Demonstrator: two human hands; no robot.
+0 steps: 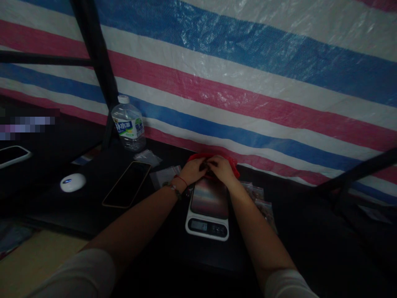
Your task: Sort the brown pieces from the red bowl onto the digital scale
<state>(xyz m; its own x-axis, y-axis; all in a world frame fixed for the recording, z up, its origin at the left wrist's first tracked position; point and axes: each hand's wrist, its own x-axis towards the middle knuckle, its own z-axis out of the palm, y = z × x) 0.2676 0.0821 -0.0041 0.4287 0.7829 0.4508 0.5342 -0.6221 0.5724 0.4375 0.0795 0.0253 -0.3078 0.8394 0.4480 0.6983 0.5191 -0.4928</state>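
Observation:
Beyond the far end of the digital kitchen scale [209, 203], my left hand [194, 169] and my right hand [222, 167] meet over a red plastic bag [234, 163]. Their fingers are bent inward at small dark pieces in the bag's mouth. The fingertips are partly hidden, so what they pinch cannot be made out. The scale's steel plate is bare and its display is lit. Small zip bags [265, 211] with brownish contents lie right of my right forearm. Flat clear zip bags [163, 176] lie left of my left hand.
A phone [127, 184] and a white rounded case [72, 182] lie to the left. An upright clear bottle [128, 124] stands behind them, near a black metal post [102, 70]. Another phone [14, 155] is at far left. A striped plastic sheet [248, 91] hangs behind the black table.

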